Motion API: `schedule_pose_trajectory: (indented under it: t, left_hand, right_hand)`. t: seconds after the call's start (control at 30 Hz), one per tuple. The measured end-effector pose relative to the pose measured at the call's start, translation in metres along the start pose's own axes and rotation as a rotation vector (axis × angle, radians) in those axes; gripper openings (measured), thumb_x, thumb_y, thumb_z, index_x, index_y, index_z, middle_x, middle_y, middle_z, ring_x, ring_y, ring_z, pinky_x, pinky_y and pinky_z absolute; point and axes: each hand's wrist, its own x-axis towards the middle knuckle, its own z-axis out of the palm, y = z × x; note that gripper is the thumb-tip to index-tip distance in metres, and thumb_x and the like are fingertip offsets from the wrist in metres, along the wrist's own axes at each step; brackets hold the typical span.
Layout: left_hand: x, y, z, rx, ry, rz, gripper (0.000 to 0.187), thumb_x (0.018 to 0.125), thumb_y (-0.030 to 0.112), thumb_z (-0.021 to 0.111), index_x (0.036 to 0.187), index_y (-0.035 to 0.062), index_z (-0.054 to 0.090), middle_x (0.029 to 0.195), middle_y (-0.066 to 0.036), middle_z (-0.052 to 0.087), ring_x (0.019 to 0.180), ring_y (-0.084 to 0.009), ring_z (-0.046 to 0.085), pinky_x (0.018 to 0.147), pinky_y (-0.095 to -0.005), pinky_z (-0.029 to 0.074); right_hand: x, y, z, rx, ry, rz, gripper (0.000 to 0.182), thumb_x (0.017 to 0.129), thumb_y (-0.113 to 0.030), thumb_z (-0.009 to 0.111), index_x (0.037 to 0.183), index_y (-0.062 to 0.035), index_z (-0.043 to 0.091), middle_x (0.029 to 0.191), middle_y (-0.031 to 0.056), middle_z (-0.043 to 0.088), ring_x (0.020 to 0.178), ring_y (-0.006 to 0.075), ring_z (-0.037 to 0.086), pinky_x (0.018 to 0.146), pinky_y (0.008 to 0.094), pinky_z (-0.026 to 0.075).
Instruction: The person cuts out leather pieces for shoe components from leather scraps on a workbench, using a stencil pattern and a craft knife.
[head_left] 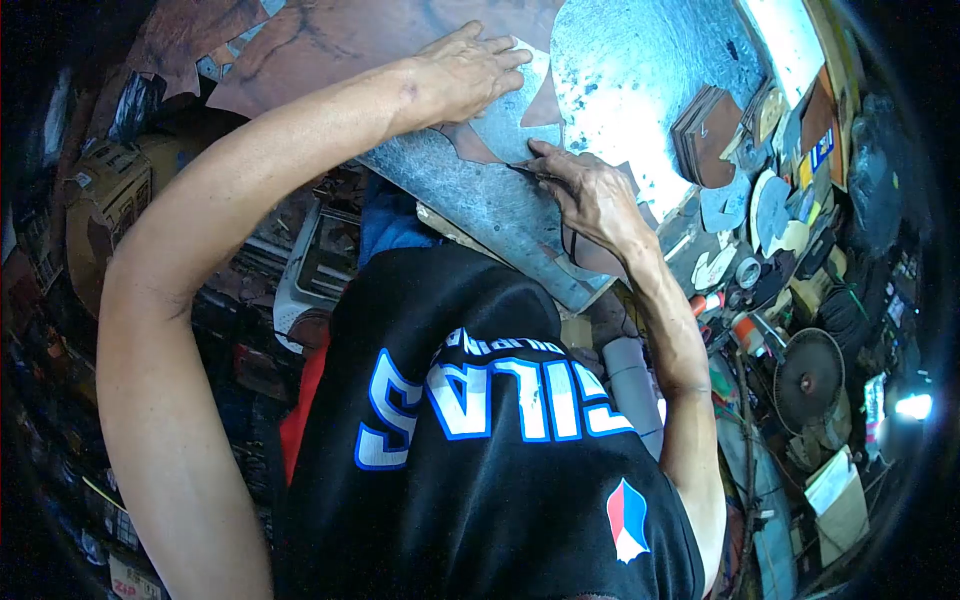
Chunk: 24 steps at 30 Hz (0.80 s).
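Note:
My left hand [475,72] lies with fingers spread on a large brown leather sheet [370,40], its fingertips at a pale grey flat piece [515,112] that looks like a cutting pattern. Just right of and below that piece, my right hand [592,195] has its fingers closed around a thin dark pointed tool, perhaps a blade. The tool's tip [522,168] rests near the lower edge of the grey piece and the leather. Most of the tool is hidden by my fingers. Beneath the leather is a scuffed metal-topped table [620,80].
A stack of brown leather pieces [703,135] sits at the table's right. Beyond it are cut patterns [770,210], a round tin [747,271] and a small fan [809,382]. A white plastic stool [297,285] and a cardboard box [110,190] stand at left.

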Motion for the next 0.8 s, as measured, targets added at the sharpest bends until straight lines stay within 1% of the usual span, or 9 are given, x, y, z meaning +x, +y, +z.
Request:
schedule_pose_trajectory:
  t: [0.07, 0.1, 0.17, 0.33, 0.4, 0.5, 0.63, 0.73, 0.8]
  left_hand:
    - [0.000, 0.010, -0.006, 0.024, -0.016, -0.032, 0.063, 0.084, 0.047, 0.070, 0.132, 0.0092, 0.055, 0.154, -0.010, 0.038, 0.144, -0.0255, 0.034, 0.117, -0.0484, 0.031]
    - [0.003, 0.016, -0.006, 0.025, -0.014, -0.034, 0.063, 0.084, 0.047, 0.070, 0.132, 0.0092, 0.055, 0.154, -0.010, 0.038, 0.144, -0.0255, 0.034, 0.117, -0.0484, 0.031]
    - [0.006, 0.031, -0.004, 0.064, 0.053, -0.121, 0.075, 0.081, 0.061, 0.066, 0.130, 0.0045, 0.056, 0.151, -0.013, 0.041, 0.141, -0.0289, 0.037, 0.114, -0.0473, 0.033]
    - [0.005, 0.040, 0.003, 0.092, 0.097, -0.160, 0.078, 0.076, 0.060, 0.073, 0.125, 0.0009, 0.057, 0.149, -0.015, 0.043, 0.139, -0.0326, 0.038, 0.112, -0.0464, 0.035]
    - [0.006, 0.040, 0.002, 0.062, 0.097, -0.166, 0.079, 0.075, 0.060, 0.074, 0.124, 0.0005, 0.057, 0.148, -0.015, 0.043, 0.139, -0.0335, 0.038, 0.112, -0.0462, 0.035]
    - [0.006, 0.041, 0.003, 0.046, 0.105, -0.174, 0.078, 0.074, 0.057, 0.076, 0.124, 0.0008, 0.057, 0.148, -0.016, 0.043, 0.139, -0.0335, 0.039, 0.112, -0.0456, 0.036]
    - [0.006, 0.041, 0.004, 0.044, 0.123, -0.182, 0.078, 0.073, 0.056, 0.078, 0.124, 0.0002, 0.057, 0.148, -0.017, 0.042, 0.139, -0.0338, 0.038, 0.112, -0.0450, 0.036]
    - [0.006, 0.041, 0.003, 0.054, 0.112, -0.180, 0.079, 0.073, 0.056, 0.077, 0.125, -0.0003, 0.056, 0.149, -0.017, 0.042, 0.139, -0.0339, 0.038, 0.113, -0.0448, 0.035]
    - [0.006, 0.042, 0.003, 0.059, 0.110, -0.175, 0.079, 0.074, 0.056, 0.077, 0.125, -0.0006, 0.056, 0.149, -0.017, 0.042, 0.139, -0.0339, 0.038, 0.113, -0.0448, 0.035]
  right_hand:
    - [0.001, 0.000, -0.004, -0.018, -0.025, 0.002, 0.029, 0.080, -0.004, 0.063, 0.108, -0.0105, 0.069, 0.129, 0.0045, 0.065, 0.099, 0.0321, 0.068, 0.082, 0.0410, 0.057]
    - [0.001, 0.001, -0.005, -0.037, -0.047, 0.002, 0.029, 0.080, -0.003, 0.063, 0.108, -0.0107, 0.069, 0.129, 0.0043, 0.065, 0.097, 0.0319, 0.069, 0.081, 0.0409, 0.058]
    - [0.002, 0.005, -0.003, -0.046, -0.048, -0.007, 0.029, 0.080, -0.004, 0.063, 0.107, -0.0107, 0.069, 0.129, 0.0037, 0.065, 0.096, 0.0315, 0.069, 0.081, 0.0408, 0.058]
    - [0.002, 0.008, -0.006, -0.051, -0.072, -0.024, 0.028, 0.081, -0.008, 0.066, 0.109, -0.0126, 0.071, 0.133, 0.0059, 0.063, 0.100, 0.0309, 0.068, 0.083, 0.0411, 0.058]
    - [0.000, 0.010, -0.006, -0.073, 0.004, -0.011, 0.029, 0.086, -0.016, 0.069, 0.114, -0.0165, 0.071, 0.139, 0.0083, 0.057, 0.106, 0.0317, 0.067, 0.086, 0.0411, 0.056]
    - [0.002, 0.018, -0.007, -0.100, -0.014, -0.042, 0.029, 0.085, -0.018, 0.070, 0.114, -0.0185, 0.072, 0.145, 0.0099, 0.052, 0.108, 0.0321, 0.066, 0.088, 0.0404, 0.055]
    - [0.004, 0.019, -0.016, -0.068, -0.062, -0.003, 0.027, 0.084, -0.018, 0.071, 0.111, -0.0180, 0.073, 0.142, 0.0088, 0.054, 0.109, 0.0314, 0.066, 0.088, 0.0402, 0.055]
    - [0.008, 0.023, -0.022, -0.075, -0.050, -0.050, 0.024, 0.085, -0.019, 0.068, 0.109, -0.0167, 0.074, 0.139, 0.0097, 0.058, 0.108, 0.0323, 0.067, 0.087, 0.0411, 0.057]
    - [0.011, 0.026, -0.027, -0.080, -0.089, -0.066, 0.021, 0.086, -0.019, 0.068, 0.106, -0.0153, 0.074, 0.135, 0.0078, 0.061, 0.106, 0.0315, 0.067, 0.086, 0.0413, 0.057]
